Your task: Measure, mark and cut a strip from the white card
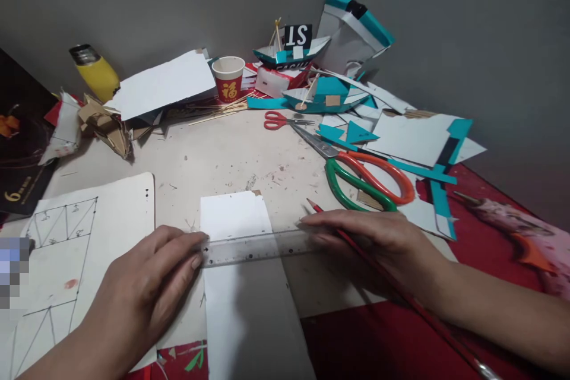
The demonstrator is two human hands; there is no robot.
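Note:
A clear ruler lies across a long white card strip near the middle of the table. My left hand holds the ruler's left end, its fingers pressed together at the strip's left edge. At the ruler's right end my right hand has its fingers closed on the ruler, slightly blurred. A red pencil is tucked in that same hand, its tip pointing up and left. The pencil crosses in front of the palm and runs down to the lower right.
Large scissors and small red scissors lie beyond my right hand. A sheet with drawn lines is at left. Behind stand a paper cup, a yellow bottle and paper boats. Card scraps lie at right.

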